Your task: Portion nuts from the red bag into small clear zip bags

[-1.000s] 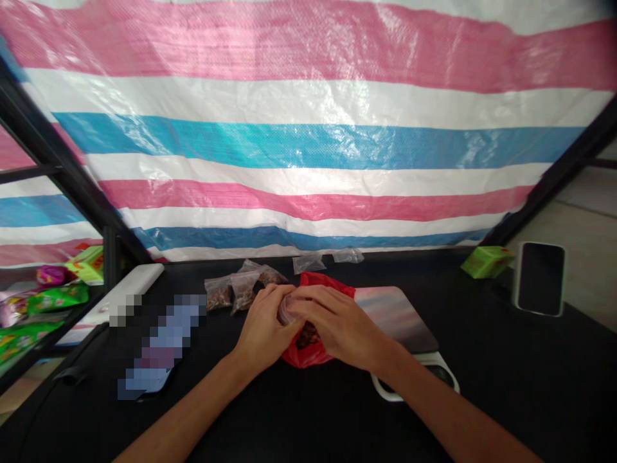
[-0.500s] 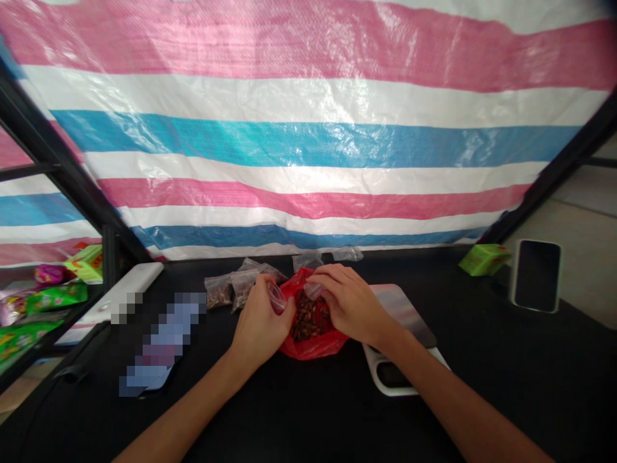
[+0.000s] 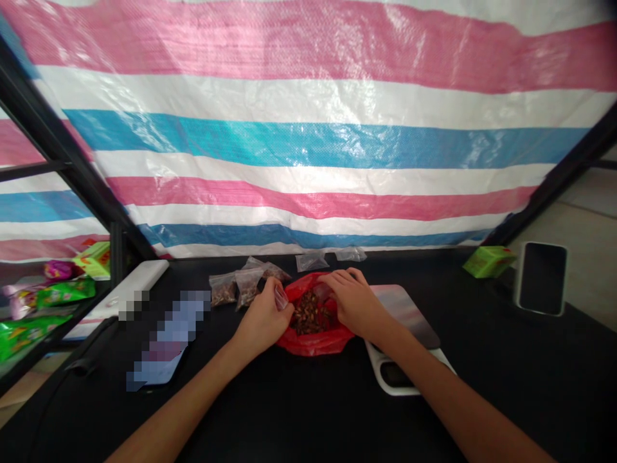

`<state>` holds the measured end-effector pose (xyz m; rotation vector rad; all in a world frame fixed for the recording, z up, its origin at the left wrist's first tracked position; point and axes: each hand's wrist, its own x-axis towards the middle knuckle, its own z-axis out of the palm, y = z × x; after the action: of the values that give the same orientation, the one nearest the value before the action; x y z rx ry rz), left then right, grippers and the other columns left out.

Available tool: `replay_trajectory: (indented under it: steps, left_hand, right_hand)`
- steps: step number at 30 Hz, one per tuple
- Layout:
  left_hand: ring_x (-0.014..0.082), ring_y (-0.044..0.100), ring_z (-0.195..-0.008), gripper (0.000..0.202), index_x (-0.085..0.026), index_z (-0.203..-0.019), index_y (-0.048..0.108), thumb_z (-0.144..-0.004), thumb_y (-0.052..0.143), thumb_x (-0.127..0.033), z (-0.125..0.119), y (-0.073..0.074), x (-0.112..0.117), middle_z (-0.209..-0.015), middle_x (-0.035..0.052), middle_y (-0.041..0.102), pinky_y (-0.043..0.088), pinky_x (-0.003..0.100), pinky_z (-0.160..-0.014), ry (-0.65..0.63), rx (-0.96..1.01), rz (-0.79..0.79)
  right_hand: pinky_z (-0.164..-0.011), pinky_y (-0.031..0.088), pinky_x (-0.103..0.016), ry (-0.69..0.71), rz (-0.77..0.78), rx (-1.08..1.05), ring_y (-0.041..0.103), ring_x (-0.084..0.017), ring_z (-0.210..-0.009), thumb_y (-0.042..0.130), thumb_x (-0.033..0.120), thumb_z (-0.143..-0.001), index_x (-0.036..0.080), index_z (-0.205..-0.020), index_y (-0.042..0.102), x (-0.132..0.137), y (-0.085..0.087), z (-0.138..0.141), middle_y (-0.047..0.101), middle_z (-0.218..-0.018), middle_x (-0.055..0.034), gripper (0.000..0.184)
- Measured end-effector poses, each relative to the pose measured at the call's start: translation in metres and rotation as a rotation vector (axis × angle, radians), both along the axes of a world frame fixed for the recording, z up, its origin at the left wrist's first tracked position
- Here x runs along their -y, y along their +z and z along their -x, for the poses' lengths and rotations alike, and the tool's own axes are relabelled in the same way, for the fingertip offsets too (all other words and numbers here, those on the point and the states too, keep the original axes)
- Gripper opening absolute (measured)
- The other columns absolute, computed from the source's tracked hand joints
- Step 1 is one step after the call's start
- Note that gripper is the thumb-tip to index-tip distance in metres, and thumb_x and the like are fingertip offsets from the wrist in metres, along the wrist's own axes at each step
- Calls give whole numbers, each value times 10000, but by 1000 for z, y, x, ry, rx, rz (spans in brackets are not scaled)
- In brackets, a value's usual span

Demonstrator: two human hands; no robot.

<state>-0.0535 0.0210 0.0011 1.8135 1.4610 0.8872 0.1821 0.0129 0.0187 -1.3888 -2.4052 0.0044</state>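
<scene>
A red plastic bag [image 3: 308, 341] lies open on the black table [image 3: 308, 411], with small brown pieces [image 3: 308, 312] showing inside. My left hand [image 3: 263, 318] sits at the bag's left rim, fingers pinched on a small clear bag [image 3: 280, 297]. My right hand [image 3: 354, 301] reaches into the red bag from the right; its fingertips are curled down among the brown pieces, and what they grip is hidden.
Filled small clear bags [image 3: 241, 286] lie just left of the red bag, empty ones [image 3: 330, 258] behind it. A white scale [image 3: 409, 334] sits under my right forearm. A phone [image 3: 542, 278] and a green box [image 3: 489, 260] stand at the right, snack packets [image 3: 43, 302] at the left.
My hands parted from a joined grip over the red bag. The left went to the bag's left edge with the small clear bag, and the right dipped into the brown pieces.
</scene>
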Motion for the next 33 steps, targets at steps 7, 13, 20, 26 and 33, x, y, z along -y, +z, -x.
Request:
replay_trajectory:
  steps: [7, 13, 20, 26, 33]
  left_hand:
    - [140, 543, -641, 162, -228, -847, 464, -772, 576, -138, -2, 3, -7, -693, -59, 505, 403, 256, -633, 86, 178, -39]
    - [141, 584, -674, 165, -237, -988, 476, -857, 558, -179, 0, 14, 0, -760, -60, 558, 437, 259, -675, 99, 128, -204]
    - [156, 629, -801, 138, -221, -1045, 509, -916, 523, -174, -3, 12, 6, -902, -11, 619, 476, 281, -772, 17, 72, -290]
    - [149, 628, -829, 164, -222, -1093, 490, -937, 515, -176, -6, 12, 7, -924, -6, 606, 496, 270, -794, 5, 151, -318]
    - [183, 684, -919, 364, -204, -1249, 446, -917, 584, -261, -5, -6, -4, -1051, 50, 669, 528, 329, -872, -35, 243, -72]
  right_hand:
    - [-1061, 298, -490, -55, -3, 172, 558, -299, -1166, 592, -5, -685, 160, -1211, 648, 4, 5, -1, 698, -1188, -120, 554]
    - [-1057, 284, -506, -193, -156, 249, 473, -346, -1231, 654, 64, -730, 188, -1240, 660, 11, 17, 6, 650, -1290, -121, 525]
    - [-1031, 299, -472, -98, -89, 171, 454, -324, -1232, 622, 53, -764, 206, -1253, 668, 13, 11, 12, 666, -1269, -85, 515]
    - [-1006, 320, -450, -36, -21, 88, 488, -301, -1174, 627, 113, -829, 203, -1256, 660, 13, 6, 14, 684, -1211, -86, 437]
    - [-993, 358, -441, -27, -20, 58, 512, -290, -1129, 596, 182, -927, 199, -1237, 651, 16, 5, 18, 689, -1158, -107, 316]
